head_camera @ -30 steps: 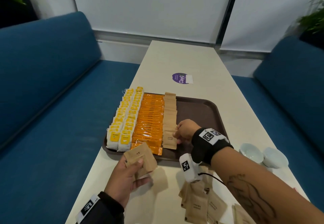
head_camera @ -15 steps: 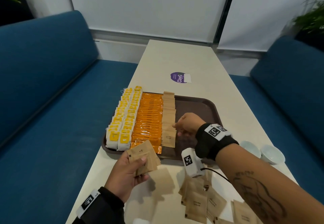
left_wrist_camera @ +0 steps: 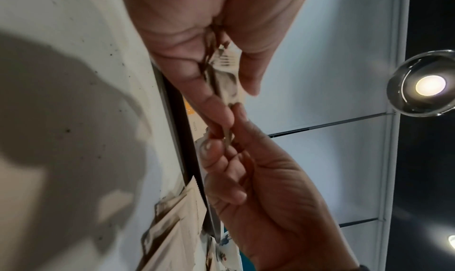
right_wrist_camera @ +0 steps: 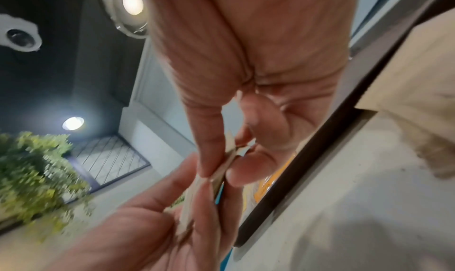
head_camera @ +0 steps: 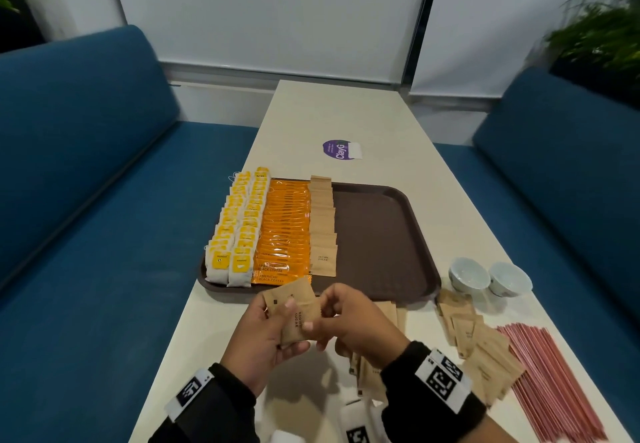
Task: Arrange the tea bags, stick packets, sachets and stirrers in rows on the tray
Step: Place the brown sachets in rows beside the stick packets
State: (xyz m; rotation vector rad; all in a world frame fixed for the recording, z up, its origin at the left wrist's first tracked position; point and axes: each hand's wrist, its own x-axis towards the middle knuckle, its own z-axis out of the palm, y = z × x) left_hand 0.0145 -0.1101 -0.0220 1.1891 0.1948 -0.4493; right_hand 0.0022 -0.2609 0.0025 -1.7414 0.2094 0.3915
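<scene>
While gripping a small fan of brown sugar sachets (head_camera: pixel 292 316) just short of the tray (head_camera: pixel 384 234), left hand (head_camera: pixel 263 342) keeps thumb curled over the stack; right hand (head_camera: pixel 356 321) pinches the edge of one sachet, fingers (left_wrist_camera: pixel 221 158) clamped on thin paper, apparently to peel it free. Held above the desk (head_camera: pixel 346 113), near the tray's front rim. Probably very light, flat and limp, likely to slide against neighbours, so best taken by a corner or short edge with a light pinch and laid flat. On the tray: tea bags (head_camera: pixel 235 231) in two rows at left, orange stick packets (head_camera: pixel 284 231) beside them, then a row of brown sachets (head_camera: pixel 322 228), with bare tray to the right. Still waiting on the desk: loose sachets (head_camera: pixel 481 349), red stirrers (head_camera: pixel 550 383), two small bowls (head_camera: pixel 490 278).
</scene>
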